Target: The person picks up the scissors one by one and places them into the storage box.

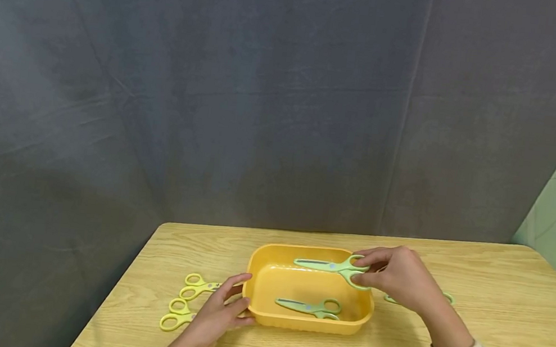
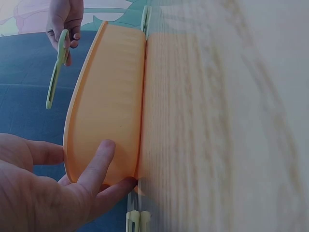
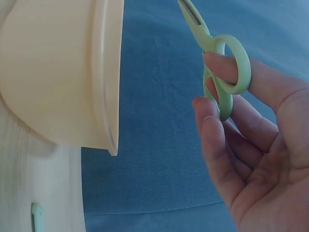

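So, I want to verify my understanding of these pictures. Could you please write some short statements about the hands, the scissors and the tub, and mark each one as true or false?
1. The right hand holds light-green scissors higher than the rim of the yellow-orange tub. True.
2. Three pairs of scissors lie inside the tub. False: a single light-green pair lies there.
3. The left hand touches the tub's left end. True.
4. Every pair of scissors in view is light green. False: two yellow pairs lie on the table, left of the tub.
5. Part of another light-green pair shows on the table, right of the tub. True.
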`<action>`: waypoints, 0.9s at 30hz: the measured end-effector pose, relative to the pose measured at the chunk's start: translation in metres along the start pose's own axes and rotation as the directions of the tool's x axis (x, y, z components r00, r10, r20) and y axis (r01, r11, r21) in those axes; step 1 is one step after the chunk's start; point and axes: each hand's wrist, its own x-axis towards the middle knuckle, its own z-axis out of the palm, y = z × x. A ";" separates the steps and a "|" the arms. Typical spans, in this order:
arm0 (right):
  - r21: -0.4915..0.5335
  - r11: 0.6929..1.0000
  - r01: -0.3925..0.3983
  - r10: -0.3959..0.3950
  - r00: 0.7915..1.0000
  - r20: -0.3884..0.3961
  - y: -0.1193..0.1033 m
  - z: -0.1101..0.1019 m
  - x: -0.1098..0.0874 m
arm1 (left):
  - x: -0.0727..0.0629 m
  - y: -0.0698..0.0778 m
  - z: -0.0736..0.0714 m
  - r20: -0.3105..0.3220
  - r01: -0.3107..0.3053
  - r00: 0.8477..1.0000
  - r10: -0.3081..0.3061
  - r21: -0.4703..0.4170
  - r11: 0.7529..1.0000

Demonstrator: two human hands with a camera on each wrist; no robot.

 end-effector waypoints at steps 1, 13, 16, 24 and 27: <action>0.004 1.000 0.002 -0.002 1.000 0.002 0.000 0.001 0.000 | 0.000 0.000 0.000 -0.001 0.002 1.000 -0.002 -0.001 1.000; 0.029 1.000 0.003 -0.004 1.000 0.029 0.003 0.009 0.004 | 0.001 -0.001 -0.002 -0.014 0.016 1.000 -0.016 0.009 1.000; 0.020 1.000 0.007 -0.007 1.000 0.024 0.004 0.010 0.004 | 0.001 0.000 -0.002 -0.018 0.025 1.000 -0.024 0.014 1.000; 0.016 0.999 0.029 -0.029 0.999 0.019 0.003 0.013 0.005 | -0.001 0.002 -0.003 -0.011 0.025 1.000 -0.025 0.021 0.999; 0.015 1.000 0.027 -0.027 0.999 0.026 0.002 0.014 0.004 | -0.001 0.002 -0.003 -0.010 0.019 1.000 -0.019 0.021 1.000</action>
